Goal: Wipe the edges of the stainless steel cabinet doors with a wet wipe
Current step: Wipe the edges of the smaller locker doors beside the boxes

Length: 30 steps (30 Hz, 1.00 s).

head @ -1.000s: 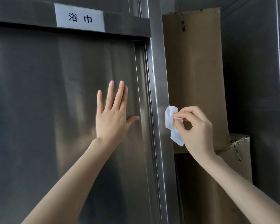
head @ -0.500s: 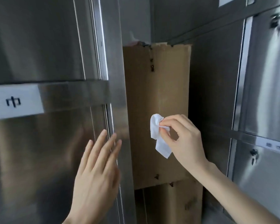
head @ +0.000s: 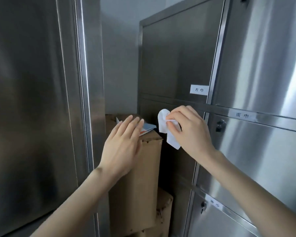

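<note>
My right hand (head: 190, 130) pinches a crumpled white wet wipe (head: 164, 124) in mid-air, in front of the dark gap between two stainless steel cabinets. The wipe touches no metal. My left hand (head: 123, 147) floats with straight fingers in front of the gap, just right of the left cabinet door edge (head: 85, 100), holding nothing. The left cabinet door (head: 32, 108) fills the left side. The right cabinet doors (head: 256, 151), with white labels and small locks, stand at the right.
A tall cardboard box (head: 140, 177) stands in the gap between the cabinets, with a folded paper (head: 148, 128) on top and another box (head: 164, 207) lower down. A grey wall (head: 118, 57) shows behind.
The view has swung up and to the right. My left hand left the left door face and now hovers over the box. My right hand with the wipe drew away from the left door edge.
</note>
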Motion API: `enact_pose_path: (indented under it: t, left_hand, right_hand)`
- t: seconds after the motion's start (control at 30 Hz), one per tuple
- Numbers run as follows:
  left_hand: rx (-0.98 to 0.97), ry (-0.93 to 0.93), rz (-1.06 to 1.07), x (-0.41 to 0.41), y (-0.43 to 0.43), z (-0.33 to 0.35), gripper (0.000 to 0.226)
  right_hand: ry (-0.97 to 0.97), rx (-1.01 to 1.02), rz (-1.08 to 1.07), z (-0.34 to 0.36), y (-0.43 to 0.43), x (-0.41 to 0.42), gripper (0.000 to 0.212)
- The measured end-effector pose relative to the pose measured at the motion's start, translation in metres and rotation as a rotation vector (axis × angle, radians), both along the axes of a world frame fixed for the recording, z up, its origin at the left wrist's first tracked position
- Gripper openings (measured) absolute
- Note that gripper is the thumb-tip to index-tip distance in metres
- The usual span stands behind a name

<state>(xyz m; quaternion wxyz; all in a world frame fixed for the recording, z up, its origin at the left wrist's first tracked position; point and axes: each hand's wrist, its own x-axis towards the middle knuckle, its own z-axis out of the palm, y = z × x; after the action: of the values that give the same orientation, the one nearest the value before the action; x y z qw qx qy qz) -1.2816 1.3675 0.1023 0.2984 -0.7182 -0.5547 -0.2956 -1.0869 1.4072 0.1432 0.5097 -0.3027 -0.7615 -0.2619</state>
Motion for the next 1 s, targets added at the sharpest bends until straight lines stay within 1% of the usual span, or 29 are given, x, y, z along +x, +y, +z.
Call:
enact_pose_path:
  t: [0.13,0.27,0.4,0.5,0.63,0.73,1.0]
  left_hand:
    - [-0.021,-0.007,-0.073,0.018,-0.001,0.081,0.055]
    - [-0.022,0.034,-0.156,0.037,-0.001,0.12,0.054]
    - [-0.002,0.008,-0.208,0.058,0.008,0.129,0.056]
    - [-0.011,-0.006,-0.25,0.08,0.019,0.127,0.056]
    - [-0.017,-0.014,-0.279,0.103,0.045,0.13,0.055]
    - [-0.022,-0.027,-0.308,0.122,0.07,0.135,0.055]
    - [0.018,-0.016,-0.353,0.171,0.134,0.146,0.053]
  right_hand:
    - [-0.048,-0.047,-0.11,0.069,-0.019,0.022,0.008]
    - [-0.11,-0.069,-0.208,0.104,-0.037,0.046,0.008]
    - [-0.077,-0.066,-0.264,0.115,-0.05,0.075,0.01]
    - [-0.104,-0.091,-0.318,0.121,-0.049,0.098,0.008]
    - [-0.121,-0.134,-0.367,0.129,-0.034,0.129,0.006]
    - [-0.152,-0.123,-0.393,0.131,-0.019,0.151,0.008]
    - [-0.112,-0.11,-0.449,0.138,0.031,0.211,0.009]
